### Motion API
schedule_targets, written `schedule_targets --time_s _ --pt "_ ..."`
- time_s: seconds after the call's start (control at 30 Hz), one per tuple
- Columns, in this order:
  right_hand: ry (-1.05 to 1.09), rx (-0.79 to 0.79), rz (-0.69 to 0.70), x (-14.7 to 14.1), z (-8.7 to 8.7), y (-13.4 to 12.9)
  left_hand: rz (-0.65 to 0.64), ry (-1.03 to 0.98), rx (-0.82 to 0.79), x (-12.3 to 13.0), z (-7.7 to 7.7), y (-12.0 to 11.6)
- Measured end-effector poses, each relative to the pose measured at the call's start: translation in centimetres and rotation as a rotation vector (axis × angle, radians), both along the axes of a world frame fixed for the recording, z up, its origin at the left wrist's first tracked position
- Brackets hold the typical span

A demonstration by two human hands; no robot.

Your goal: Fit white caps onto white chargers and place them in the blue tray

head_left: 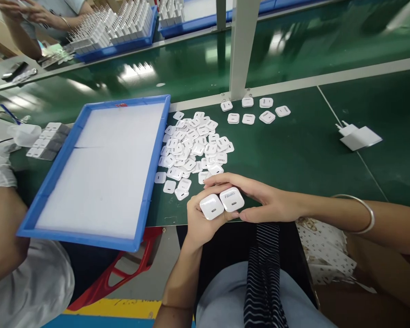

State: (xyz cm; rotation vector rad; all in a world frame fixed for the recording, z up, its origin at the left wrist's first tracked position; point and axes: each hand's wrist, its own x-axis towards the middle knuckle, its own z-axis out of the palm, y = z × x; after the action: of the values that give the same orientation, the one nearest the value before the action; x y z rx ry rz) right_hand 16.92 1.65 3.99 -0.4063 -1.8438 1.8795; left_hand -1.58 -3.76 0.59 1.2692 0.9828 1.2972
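Observation:
My left hand (197,221) is wrapped round two white power adapters held side by side, their square ends facing me. The left adapter (212,207) shows a port slot on its end; the right adapter (232,199) shows a slot and grey lettering. From the right, my right hand (268,198) closes on the right adapter, thumb low and fingers reaching behind. Just beyond my hands lies a heap of white square end caps (194,146), each with a slot. Several more caps (248,119) lie spread out behind, near the post.
A blue-rimmed tray (153,168) with a white lining stands left. One adapter with pins (360,136) lies on the green table (314,159) at right. A post (241,50) rises mid-back. Trays of adapters (116,27) and a person (64,18) are beyond; another person (23,282) sits left.

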Motion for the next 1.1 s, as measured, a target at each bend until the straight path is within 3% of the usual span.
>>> schedule_targets --time_s 0.33,0.47,0.67,0.77,0.87,1.0,1.1 --pt "0.005 -0.109 -0.005 -0.3 0.1 0.0 -0.008 0.017 -0.005 0.0 0.0 -0.1" --pt "-0.066 -0.172 -0.132 -0.9 0.5 -0.6 0.003 0.052 0.032 0.4 0.1 -0.2" --pt "-0.043 -0.076 -0.239 -1.7 0.3 -1.5 0.02 0.054 0.09 0.8 -0.2 -0.3" --pt "-0.02 -0.103 -0.297 -1.6 0.2 -1.6 0.015 0.05 0.068 0.9 0.0 -0.2" --pt "0.002 -0.139 -0.239 -1.0 0.2 -1.2 0.011 0.029 0.037 0.8 0.2 -0.2" --pt "-0.022 -0.006 -0.146 -0.3 0.5 -0.4 0.022 -0.072 -0.008 0.5 -0.2 -0.1" --pt "-0.039 0.087 -0.24 -0.4 0.3 0.0 0.071 -0.172 -0.041 0.1 -1.0 0.0"
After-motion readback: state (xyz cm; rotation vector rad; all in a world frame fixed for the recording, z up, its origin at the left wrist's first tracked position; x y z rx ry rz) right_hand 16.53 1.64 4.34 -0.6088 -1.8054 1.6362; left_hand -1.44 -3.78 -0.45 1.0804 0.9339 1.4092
